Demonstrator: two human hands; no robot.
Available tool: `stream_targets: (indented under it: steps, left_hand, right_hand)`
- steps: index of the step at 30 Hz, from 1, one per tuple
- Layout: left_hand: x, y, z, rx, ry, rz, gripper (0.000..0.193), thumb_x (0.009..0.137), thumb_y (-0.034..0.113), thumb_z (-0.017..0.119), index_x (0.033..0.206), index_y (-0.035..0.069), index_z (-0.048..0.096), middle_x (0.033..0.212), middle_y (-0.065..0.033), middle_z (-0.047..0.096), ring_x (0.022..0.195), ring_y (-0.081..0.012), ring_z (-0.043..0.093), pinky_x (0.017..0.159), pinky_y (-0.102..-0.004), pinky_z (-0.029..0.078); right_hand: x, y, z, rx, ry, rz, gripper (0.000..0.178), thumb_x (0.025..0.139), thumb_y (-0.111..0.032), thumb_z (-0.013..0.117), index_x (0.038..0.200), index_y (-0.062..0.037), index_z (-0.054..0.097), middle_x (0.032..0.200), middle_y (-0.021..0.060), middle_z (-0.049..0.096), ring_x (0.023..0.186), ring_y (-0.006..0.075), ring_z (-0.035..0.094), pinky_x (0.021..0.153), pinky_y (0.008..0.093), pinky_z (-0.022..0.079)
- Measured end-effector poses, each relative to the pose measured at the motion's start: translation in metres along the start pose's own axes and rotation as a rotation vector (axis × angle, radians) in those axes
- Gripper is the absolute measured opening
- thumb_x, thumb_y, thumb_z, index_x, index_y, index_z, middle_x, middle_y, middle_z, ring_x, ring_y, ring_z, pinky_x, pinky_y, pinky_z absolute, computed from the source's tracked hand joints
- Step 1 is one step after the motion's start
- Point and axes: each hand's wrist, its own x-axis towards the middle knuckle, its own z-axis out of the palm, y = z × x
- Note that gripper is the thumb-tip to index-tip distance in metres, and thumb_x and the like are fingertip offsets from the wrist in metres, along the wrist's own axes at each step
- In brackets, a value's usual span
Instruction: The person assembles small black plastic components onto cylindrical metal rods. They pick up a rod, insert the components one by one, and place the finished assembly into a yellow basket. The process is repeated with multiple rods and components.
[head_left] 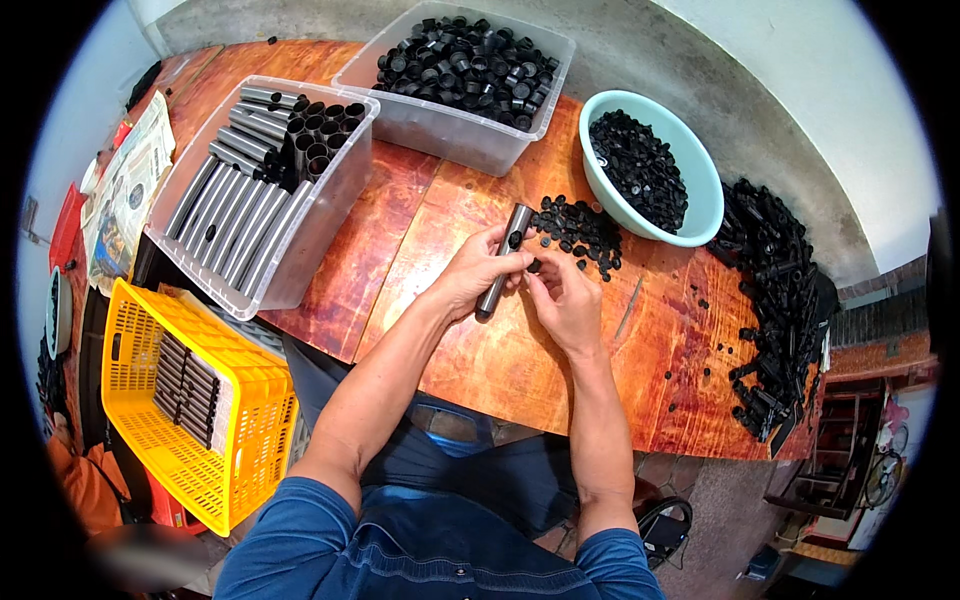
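In curled left hand: grey tube, probably stiff, best held mid-length; in pinching right hand: black plug.

No words or numbers are clear enough to read. The one thing with print that shows well is a pale sheet of newspaper. It is far to the left of the left hand and its grip on the dark tube, on the other side of the clear box full of tubes. The paper has rows of tiny dark print and some colored pictures. The print is too small and blurry to make out.
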Motion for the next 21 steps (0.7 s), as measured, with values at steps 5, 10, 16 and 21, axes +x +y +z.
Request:
stream_targets:
  steps: [5, 10, 16, 21]
  left_hand:
    - [-0.001, -0.001, 0.004, -0.264, -0.062, -0.106, 0.039, 0.112, 0.032, 0.051, 0.136, 0.003, 0.060, 0.091, -0.0021, 0.067, 0.069, -0.0093, 0.062, 0.061, -0.0242, 0.052]
    - [0.001, -0.011, 0.007, -0.234, -0.032, -0.087, 0.034, 0.114, 0.033, 0.045, 0.124, 0.006, 0.064, 0.093, -0.0043, 0.069, 0.074, -0.0106, 0.066, 0.067, -0.0253, 0.055]
    - [0.002, -0.016, 0.006, -0.224, -0.095, -0.059, 0.032, 0.114, 0.031, 0.046, 0.125, 0.006, 0.062, 0.093, -0.0040, 0.069, 0.075, -0.0106, 0.067, 0.068, -0.0245, 0.056]
    - [0.002, -0.015, 0.008, -0.194, -0.103, -0.037, 0.031, 0.114, 0.029, 0.046, 0.125, 0.005, 0.062, 0.094, -0.0041, 0.069, 0.076, -0.0109, 0.067, 0.070, -0.0246, 0.057]
  right_hand:
    - [0.002, -0.001, 0.002, 0.080, 0.139, -0.033, 0.030, 0.086, 0.000, 0.081, 0.113, -0.0010, 0.071, 0.086, 0.0090, 0.072, 0.071, 0.0148, 0.072, 0.061, 0.0259, 0.057]
    - [0.003, -0.002, 0.003, 0.002, 0.148, -0.089, 0.029, 0.084, 0.000, 0.083, 0.112, -0.0009, 0.074, 0.085, 0.0071, 0.068, 0.068, 0.0131, 0.066, 0.058, 0.0258, 0.053]
    - [0.004, -0.001, 0.003, -0.068, 0.209, -0.161, 0.029, 0.084, -0.001, 0.082, 0.111, -0.0012, 0.073, 0.087, 0.0106, 0.070, 0.063, 0.0172, 0.069, 0.055, 0.0297, 0.054]
    - [0.003, -0.008, 0.003, -0.040, 0.211, -0.097, 0.029, 0.084, 0.000, 0.081, 0.112, -0.0008, 0.074, 0.092, 0.0131, 0.071, 0.065, 0.0190, 0.070, 0.057, 0.0304, 0.055]
